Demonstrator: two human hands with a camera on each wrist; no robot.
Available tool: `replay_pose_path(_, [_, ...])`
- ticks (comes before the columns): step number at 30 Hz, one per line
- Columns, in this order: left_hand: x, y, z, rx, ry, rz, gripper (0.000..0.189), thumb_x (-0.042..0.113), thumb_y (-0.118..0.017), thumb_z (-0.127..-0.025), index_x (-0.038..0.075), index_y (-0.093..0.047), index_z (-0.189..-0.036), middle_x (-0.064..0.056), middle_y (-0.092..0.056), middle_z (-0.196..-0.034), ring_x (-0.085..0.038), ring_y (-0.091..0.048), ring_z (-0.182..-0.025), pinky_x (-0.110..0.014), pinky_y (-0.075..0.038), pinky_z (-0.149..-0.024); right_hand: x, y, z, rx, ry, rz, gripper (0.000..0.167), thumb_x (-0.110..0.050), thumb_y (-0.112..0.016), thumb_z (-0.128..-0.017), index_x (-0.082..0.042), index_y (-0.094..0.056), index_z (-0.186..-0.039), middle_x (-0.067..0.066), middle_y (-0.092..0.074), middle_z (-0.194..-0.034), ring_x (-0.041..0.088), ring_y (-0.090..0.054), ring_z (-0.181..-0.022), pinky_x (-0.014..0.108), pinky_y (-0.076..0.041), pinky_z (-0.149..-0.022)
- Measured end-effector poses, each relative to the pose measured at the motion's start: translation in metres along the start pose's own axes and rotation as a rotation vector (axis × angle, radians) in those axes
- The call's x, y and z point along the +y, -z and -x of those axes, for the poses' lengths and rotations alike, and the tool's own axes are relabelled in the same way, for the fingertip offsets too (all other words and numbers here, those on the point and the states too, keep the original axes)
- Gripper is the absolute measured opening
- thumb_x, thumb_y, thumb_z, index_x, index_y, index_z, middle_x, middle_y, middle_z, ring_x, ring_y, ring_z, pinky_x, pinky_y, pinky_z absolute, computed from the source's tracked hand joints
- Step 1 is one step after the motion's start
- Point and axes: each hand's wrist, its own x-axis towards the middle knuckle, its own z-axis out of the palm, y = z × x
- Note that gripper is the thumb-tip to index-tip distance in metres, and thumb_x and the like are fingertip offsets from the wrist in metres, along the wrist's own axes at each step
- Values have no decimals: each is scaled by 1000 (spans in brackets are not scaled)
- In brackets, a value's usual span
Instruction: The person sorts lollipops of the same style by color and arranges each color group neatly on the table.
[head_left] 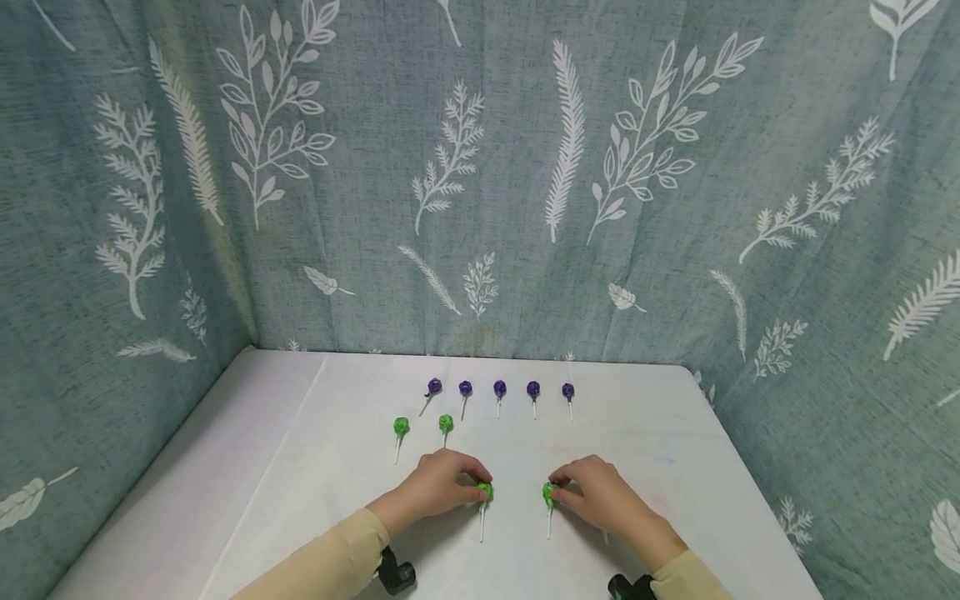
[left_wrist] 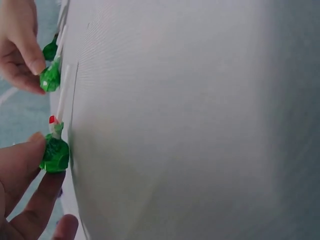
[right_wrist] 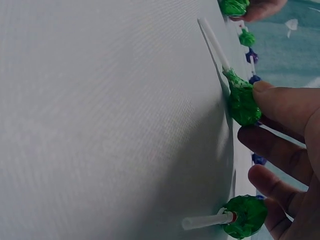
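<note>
My left hand (head_left: pixel 448 483) pinches the wrapped head of a green lollipop (left_wrist: pixel 55 154) between thumb and fingers. Its white stick points toward me in the head view. A short way to the right, my right hand (head_left: pixel 600 493) grips another green lollipop (right_wrist: pixel 242 100) by the head, thumb on one side and forefinger on the other. Below that hand's other fingers lies a third green lollipop (right_wrist: pixel 245 216); the hand covers its head in the head view, where only the end of its stick shows.
Several purple lollipops (head_left: pixel 499 388) lie in a row near the back of the white table (head_left: pixel 315 475). Two more green lollipops, one at the left (head_left: pixel 401 427) and one beside it (head_left: pixel 446 423), lie beyond my left hand. A leaf-patterned curtain (head_left: pixel 480 183) surrounds the table's back and sides.
</note>
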Motion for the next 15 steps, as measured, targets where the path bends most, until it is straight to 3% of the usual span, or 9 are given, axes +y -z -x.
replay_pose_path(15, [-2, 17, -18, 35, -34, 0, 23, 35, -75, -89, 23, -76, -108, 20, -69, -101, -12, -62, -107, -56, -38, -97, -2, 0, 1, -16, -5, -12, 19, -27, -76, -88, -15, -76, -104, -9, -71, -95, 23, -62, -98, 52, -45, -91])
